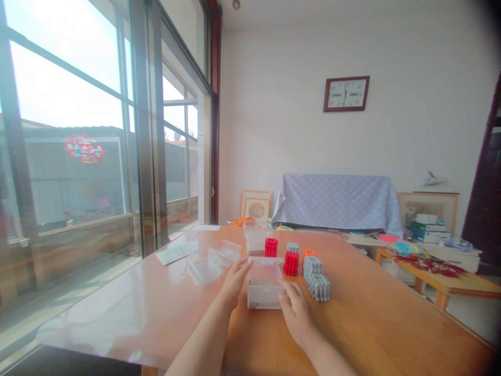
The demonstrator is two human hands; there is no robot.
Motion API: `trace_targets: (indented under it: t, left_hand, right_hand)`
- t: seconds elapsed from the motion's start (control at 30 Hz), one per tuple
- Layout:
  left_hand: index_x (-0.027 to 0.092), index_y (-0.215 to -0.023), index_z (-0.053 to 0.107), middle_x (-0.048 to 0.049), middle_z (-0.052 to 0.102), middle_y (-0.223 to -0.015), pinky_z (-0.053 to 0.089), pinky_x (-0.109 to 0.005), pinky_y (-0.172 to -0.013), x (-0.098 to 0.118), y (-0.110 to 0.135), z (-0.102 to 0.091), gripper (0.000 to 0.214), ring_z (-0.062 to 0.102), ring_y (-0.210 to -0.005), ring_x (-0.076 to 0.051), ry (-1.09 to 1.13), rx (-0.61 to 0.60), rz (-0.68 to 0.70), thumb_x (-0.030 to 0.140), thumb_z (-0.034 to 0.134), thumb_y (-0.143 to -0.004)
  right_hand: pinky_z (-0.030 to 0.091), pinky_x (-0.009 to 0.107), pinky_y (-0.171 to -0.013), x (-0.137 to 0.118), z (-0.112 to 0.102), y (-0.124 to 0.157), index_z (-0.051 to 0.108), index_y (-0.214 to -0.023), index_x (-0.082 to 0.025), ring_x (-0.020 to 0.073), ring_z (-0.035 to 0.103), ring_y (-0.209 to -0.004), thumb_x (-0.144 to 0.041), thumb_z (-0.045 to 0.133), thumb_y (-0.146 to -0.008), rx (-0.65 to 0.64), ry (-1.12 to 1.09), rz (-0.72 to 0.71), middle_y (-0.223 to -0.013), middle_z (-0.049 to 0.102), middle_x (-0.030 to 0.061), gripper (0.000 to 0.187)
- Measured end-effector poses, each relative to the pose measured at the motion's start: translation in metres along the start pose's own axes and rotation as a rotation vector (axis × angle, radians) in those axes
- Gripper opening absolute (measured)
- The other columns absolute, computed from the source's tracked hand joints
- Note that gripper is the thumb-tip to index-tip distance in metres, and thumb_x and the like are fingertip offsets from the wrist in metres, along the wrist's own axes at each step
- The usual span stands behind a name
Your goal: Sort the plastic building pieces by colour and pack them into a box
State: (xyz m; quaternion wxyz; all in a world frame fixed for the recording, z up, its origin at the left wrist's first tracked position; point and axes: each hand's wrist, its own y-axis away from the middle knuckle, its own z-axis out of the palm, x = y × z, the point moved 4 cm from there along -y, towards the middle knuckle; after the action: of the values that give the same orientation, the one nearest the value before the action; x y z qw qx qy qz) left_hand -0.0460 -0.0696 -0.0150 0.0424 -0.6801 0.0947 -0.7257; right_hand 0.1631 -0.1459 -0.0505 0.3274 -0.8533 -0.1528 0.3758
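A clear plastic box (pixel 264 284) with a lid on it stands on the wooden table (pixel 371 324) in front of me. My left hand (pixel 235 279) lies against its left side, fingers stretched and apart. My right hand (pixel 295 310) rests against its lower right corner, fingers spread. Neither hand grips the box. Beyond the box stand red block stacks (pixel 290 263), a second red stack (pixel 271 247), an orange stack (pixel 309 253) and grey block stacks (pixel 318 279).
Two loose clear lids (pixel 211 263) and a paper sheet (pixel 177 251) lie to the left. Another clear box (pixel 255 237) stands further back. A big window runs along the left; a covered piece of furniture (pixel 336 201) and a cluttered low table (pixel 430 263) are behind.
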Motion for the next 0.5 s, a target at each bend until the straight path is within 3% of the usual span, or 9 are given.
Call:
trace_targets:
  t: [0.2, 0.33, 0.5]
  left_hand:
    - [0.017, -0.086, 0.063, -0.0031, 0.064, -0.077, 0.038, -0.026, -0.065, -0.006, -0.031, 0.006, 0.061, 0.058, -0.071, -0.016, -0.011, 0.095, -0.008, 0.075, 0.064, -0.069]
    - [0.018, -0.070, 0.055, 0.0014, 0.055, -0.063, 0.033, -0.025, -0.058, -0.014, -0.050, -0.001, 0.058, 0.047, -0.058, -0.012, -0.053, 0.216, 0.007, 0.073, 0.069, -0.065]
    - [0.019, -0.066, 0.052, 0.0025, 0.051, -0.058, 0.031, -0.024, -0.055, -0.025, -0.058, -0.008, 0.052, 0.042, -0.053, -0.010, -0.052, 0.273, 0.021, 0.068, 0.069, -0.068]
  right_hand:
    - [0.054, 0.036, -0.090, 0.002, 0.002, 0.001, 0.058, -0.133, -0.029, 0.0222, 0.065, -0.104, -0.032, 0.044, -0.096, -0.013, -0.011, 0.011, -0.119, 0.064, 0.0076, 0.040]
    - [0.054, 0.036, -0.089, 0.005, 0.005, 0.002, 0.056, -0.134, -0.028, 0.0224, 0.066, -0.102, -0.030, 0.042, -0.095, -0.022, -0.001, 0.030, -0.118, 0.065, 0.0075, 0.041]
    - [0.054, 0.035, -0.087, 0.007, 0.007, 0.002, 0.056, -0.135, -0.030, 0.0225, 0.066, -0.101, -0.028, 0.044, -0.094, -0.019, 0.006, 0.019, -0.114, 0.067, 0.0066, 0.043]
